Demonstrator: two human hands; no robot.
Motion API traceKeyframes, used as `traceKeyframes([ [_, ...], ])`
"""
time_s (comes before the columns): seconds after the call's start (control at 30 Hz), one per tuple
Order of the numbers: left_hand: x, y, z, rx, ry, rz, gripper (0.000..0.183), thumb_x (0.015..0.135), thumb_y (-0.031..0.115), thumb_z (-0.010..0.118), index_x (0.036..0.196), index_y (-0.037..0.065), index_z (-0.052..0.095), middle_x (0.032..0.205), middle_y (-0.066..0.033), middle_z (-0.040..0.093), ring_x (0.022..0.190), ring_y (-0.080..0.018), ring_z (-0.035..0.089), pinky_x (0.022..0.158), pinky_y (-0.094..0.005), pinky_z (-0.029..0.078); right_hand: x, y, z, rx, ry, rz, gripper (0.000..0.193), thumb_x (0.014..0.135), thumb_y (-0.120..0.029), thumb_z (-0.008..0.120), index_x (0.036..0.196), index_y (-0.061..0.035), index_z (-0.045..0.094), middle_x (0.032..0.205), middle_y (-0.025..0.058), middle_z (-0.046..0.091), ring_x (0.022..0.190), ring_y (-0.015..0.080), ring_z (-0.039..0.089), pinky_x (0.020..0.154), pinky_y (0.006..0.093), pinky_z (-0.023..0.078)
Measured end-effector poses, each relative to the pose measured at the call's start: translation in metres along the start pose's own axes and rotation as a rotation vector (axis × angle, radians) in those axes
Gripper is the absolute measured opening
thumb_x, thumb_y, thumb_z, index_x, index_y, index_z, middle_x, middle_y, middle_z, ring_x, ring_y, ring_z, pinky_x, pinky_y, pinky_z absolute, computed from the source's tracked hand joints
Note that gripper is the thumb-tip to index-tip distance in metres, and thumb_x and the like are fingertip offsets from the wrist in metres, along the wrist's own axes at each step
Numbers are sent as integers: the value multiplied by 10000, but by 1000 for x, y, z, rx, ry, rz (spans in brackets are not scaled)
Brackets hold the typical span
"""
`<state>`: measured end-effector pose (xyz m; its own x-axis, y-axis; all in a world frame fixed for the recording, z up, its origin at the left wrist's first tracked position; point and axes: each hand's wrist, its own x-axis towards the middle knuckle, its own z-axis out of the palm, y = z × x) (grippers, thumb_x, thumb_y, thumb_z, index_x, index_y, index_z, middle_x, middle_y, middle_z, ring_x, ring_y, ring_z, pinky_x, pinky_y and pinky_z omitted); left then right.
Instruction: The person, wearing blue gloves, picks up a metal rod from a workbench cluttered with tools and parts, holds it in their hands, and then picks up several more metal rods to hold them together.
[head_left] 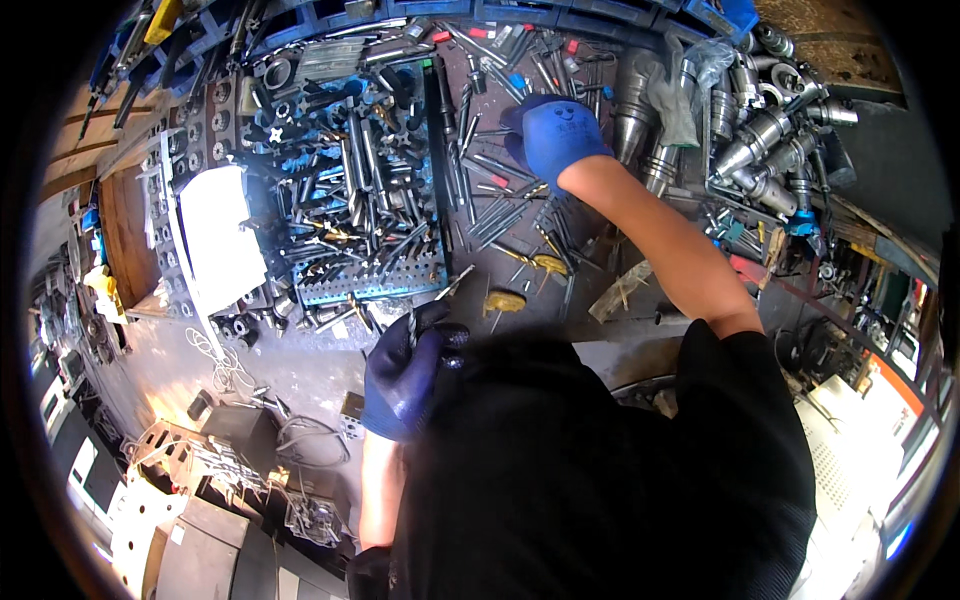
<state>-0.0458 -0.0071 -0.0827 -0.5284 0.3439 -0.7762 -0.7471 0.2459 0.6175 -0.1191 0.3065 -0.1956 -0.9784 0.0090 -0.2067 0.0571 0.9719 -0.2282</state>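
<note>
My left hand, in a dark blue coated glove, is closed in front of my body near the bench's front edge. A short spiral-fluted drill bit stands up from its fingers. My right hand, in a blue glove, reaches to the far side of the bench, over loose drill bits and cutters. Its bent fingertips point down and away, mostly hidden behind the back of the hand, so what they touch cannot be made out. Slim metal rods lie just nearer than that hand.
A blue perforated rack crowded with cutters stands left of centre, beside a white sheet. Two yellow-handled keys lie near the front edge. Silver tool holders are heaped at right. Blue bins line the back.
</note>
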Motion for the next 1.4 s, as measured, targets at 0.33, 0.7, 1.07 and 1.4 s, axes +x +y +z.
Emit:
traceKeyframes([
  [0.33, -4, 0, 3, -27, 4, -20, 329, 1016, 128, 484, 1305, 7, 585, 1011, -108, 727, 754, -115, 662, 611, -199, 475, -23, -38, -6, 50, -146, 66, 194, 824, -220, 614, 875, -82, 740, 911, 176, 713, 844, 360, 700, 762, 458, 560],
  [0.7, -11, 1, 9, -5, -17, 31, 323, 1016, 127, 487, 1300, 6, 584, 1008, -117, 727, 767, -123, 668, 605, -205, 470, 1, -48, -16, 68, -274, 22, 240, 827, -227, 638, 951, -39, 720, 961, 212, 708, 902, 364, 698, 824, 432, 549],
  [1.07, -16, -4, 3, -97, 25, 86, 337, 1037, 206, 488, 1293, 17, 598, 999, -111, 728, 761, -125, 667, 610, -207, 475, -65, -64, -63, 1470, -120, 42, 221, 828, -100, 782, 1002, -13, 677, 901, 59, 720, 798, 118, 678, 740, 259, 561],
  [1.4, -37, 30, 12, -284, -275, 116, 309, 1043, 204, 487, 1219, -15, 618, 931, -118, 720, 747, -124, 673, 622, -205, 502, -90, -105, -75, 1811, -385, -148, 272, 870, -132, 709, 1096, 6, 646, 1044, 116, 691, 967, 196, 663, 884, 350, 529],
])
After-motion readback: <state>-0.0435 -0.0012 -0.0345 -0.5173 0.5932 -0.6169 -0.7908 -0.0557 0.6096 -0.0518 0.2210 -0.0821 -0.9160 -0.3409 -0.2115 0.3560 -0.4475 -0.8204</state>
